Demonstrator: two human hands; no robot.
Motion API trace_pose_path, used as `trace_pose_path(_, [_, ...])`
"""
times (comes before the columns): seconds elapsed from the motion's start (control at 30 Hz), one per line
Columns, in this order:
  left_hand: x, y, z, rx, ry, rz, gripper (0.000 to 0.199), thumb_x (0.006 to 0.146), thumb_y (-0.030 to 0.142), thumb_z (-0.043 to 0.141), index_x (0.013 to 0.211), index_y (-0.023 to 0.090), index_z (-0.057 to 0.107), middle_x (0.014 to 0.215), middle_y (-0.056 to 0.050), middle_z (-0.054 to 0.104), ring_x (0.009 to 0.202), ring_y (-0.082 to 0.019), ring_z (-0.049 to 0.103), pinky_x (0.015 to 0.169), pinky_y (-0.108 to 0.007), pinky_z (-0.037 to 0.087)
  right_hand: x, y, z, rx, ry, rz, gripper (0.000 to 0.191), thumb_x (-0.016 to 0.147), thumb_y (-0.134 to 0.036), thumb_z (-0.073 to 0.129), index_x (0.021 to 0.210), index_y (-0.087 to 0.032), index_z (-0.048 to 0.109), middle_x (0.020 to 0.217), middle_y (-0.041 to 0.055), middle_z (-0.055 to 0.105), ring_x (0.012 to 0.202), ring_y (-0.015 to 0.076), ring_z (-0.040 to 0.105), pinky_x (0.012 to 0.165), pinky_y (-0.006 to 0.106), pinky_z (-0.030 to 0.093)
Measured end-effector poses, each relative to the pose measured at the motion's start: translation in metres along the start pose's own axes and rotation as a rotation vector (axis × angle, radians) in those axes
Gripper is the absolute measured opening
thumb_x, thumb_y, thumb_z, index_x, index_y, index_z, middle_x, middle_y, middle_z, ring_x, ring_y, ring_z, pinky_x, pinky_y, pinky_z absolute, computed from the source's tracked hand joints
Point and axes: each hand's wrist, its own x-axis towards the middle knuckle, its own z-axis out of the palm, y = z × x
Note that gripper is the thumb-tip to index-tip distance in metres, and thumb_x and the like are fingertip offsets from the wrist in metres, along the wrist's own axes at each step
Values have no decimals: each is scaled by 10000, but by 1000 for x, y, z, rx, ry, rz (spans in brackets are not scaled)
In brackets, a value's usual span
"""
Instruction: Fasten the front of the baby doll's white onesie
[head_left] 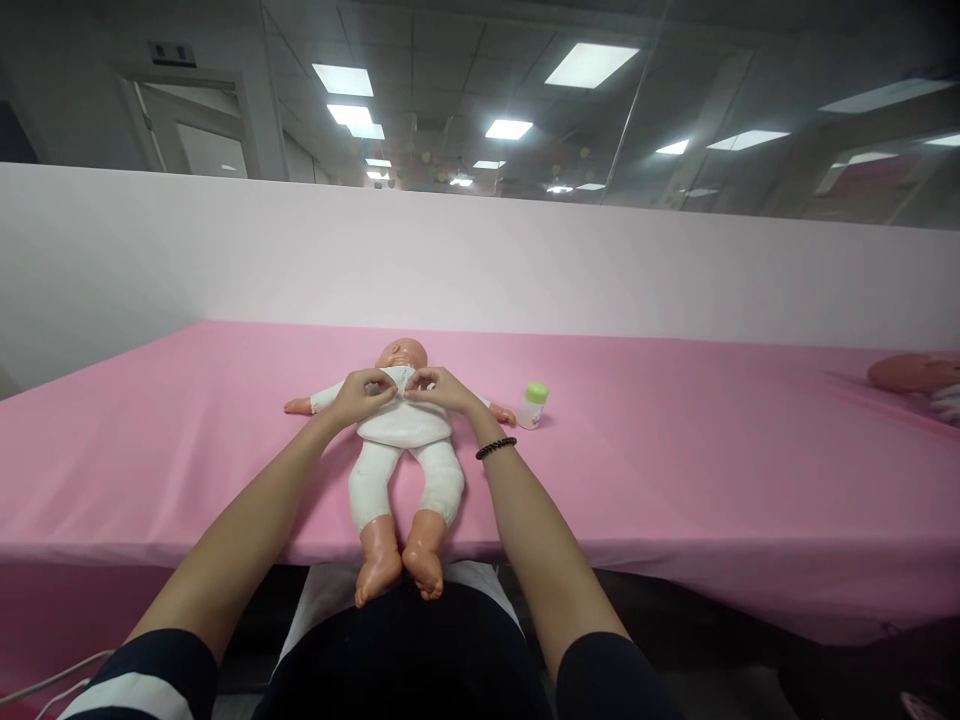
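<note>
Both hands meet at the chest of a plastic baby doll in a white cloth suit (403,425), which lies on its back on the pink-covered table (675,480). The left hand (363,393) has its fingers curled, pinching the white fabric just under the doll's chin; the right hand (437,388) does the same from the other side, so the two sets of fingertips nearly touch at the collar. Each hand is closed on the cloth of the suit — how firmly, the view is too small to tell. A black beaded bracelet (496,448) sits on the right wrist.

The doll lies lengthwise, head away from the person and feet toward them. Its bare head (401,354) rests on the pink cover, its arms are spread out to either side with the small bare hands showing past the sleeves, and its bare feet (397,568) hang over the near edge of the table, just above the person's dark lap.

Just beside the doll's arm, on the right, a small clear bottle with a light green cap (532,404) stands upright on the cover — near the right forearm but apart from it. At the far right edge of the table lies part of another flesh-coloured doll (911,373), cut off by the frame. A plain pale partition wall (480,260) rises behind the table, with ceiling lights above it.
</note>
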Motion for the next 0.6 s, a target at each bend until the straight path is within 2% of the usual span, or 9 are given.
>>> trace_pose_path(0.07, [-1, 16, -6, -40, -243, -34, 229, 827, 408, 689, 787, 184, 711, 801, -31, 688, 800, -194, 605, 739, -308, 453, -4, -13, -7, -1, -298, 31, 223, 768, -359, 776, 891, -177, 737, 963, 24, 724, 941, 172, 621, 855, 279, 462])
trace_pose_path(0.1, [-1, 22, -9, -44, -370, -47, 221, 816, 402, 700, 779, 185, 706, 782, -22, 673, 778, -185, 589, 711, -298, 439, -5, -18, -9, -32, -406, 56, 225, 753, -361, 796, 885, -185, 745, 965, 17, 729, 954, 177, 622, 854, 277, 456])
trace_pose_path(0.17, [-1, 31, -13, -38, -578, -59, 178, 780, 364, 724, 770, 190, 690, 776, -6, 660, 764, -174, 575, 689, -286, 423, -5, -25, -10, -126, -505, 99, 225, 726, -355, 828, 876, -202, 758, 970, 3, 736, 979, 184, 621, 849, 269, 443])
trace_pose_path(0.23, [0, 33, -14, -56, -673, -58, 138, 746, 319, 730, 761, 192, 676, 803, -2, 671, 793, -177, 589, 715, -284, 433, -4, -28, -8, -199, -493, 130, 222, 717, -358, 837, 859, -208, 755, 945, -6, 732, 963, 183, 616, 819, 261, 432])
trace_pose_path(0.33, [1, 28, -11, -91, -689, -66, 91, 732, 271, 700, 741, 185, 671, 811, -7, 679, 809, -178, 594, 740, -287, 441, -3, -28, -5, -244, -478, 154, 226, 714, -360, 834, 846, -203, 739, 894, -13, 708, 892, 169, 590, 760, 256, 411])
trace_pose_path(0.4, [2, 23, -9, -83, -652, -68, 109, 746, 279, 688, 725, 174, 669, 767, -7, 659, 756, -161, 565, 699, -281, 422, -3, -26, -5, -214, -477, 144, 220, 728, -363, 815, 840, -194, 728, 868, -11, 686, 860, 161, 567, 738, 256, 400])
trace_pose_path(0.5, [1, 16, -7, -73, -468, -65, 184, 796, 341, 673, 751, 163, 686, 752, -17, 644, 741, -160, 548, 674, -281, 413, -4, -22, -7, -81, -411, 102, 177, 780, -327, 742, 882, -185, 718, 916, 3, 678, 885, 157, 565, 759, 256, 418])
trace_pose_path(0.57, [0, 12, -6, -66, -336, -81, 193, 797, 357, 678, 788, 164, 693, 784, -24, 655, 769, -170, 565, 694, -289, 428, -5, -20, -6, -41, -341, 108, 159, 768, -243, 711, 914, -180, 716, 955, 13, 683, 900, 156, 575, 773, 254, 436])
trace_pose_path(0.6, [0, 10, -5, -59, -307, -96, 186, 790, 355, 683, 800, 169, 693, 801, -24, 662, 781, -174, 573, 704, -293, 434, -4, -18, -5, -48, -318, 121, 170, 746, -198, 702, 915, -178, 718, 961, 15, 686, 896, 154, 580, 773, 252, 442])
